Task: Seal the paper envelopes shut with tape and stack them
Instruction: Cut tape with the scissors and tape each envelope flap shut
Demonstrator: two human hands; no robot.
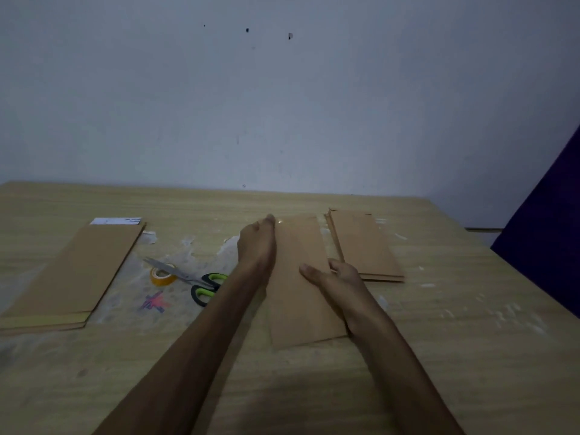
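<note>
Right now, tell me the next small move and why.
Probably slide the middle envelope right onto the right stack. The left hand presses its far end, where tape seems laid; the right hand rests on its right edge; scissors and tape roll lie idle.

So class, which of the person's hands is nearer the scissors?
Left. The left hand lies just right of the scissors; the right hand rests farther right, across the envelope.

The light wooden table [439, 356] holds three lots of flat brown paper envelopes: a left pile [72, 277], a middle one [301, 296], a right pile [364, 246], plus green-handled scissors [194, 279] and a yellow tape roll [161, 276].
</note>
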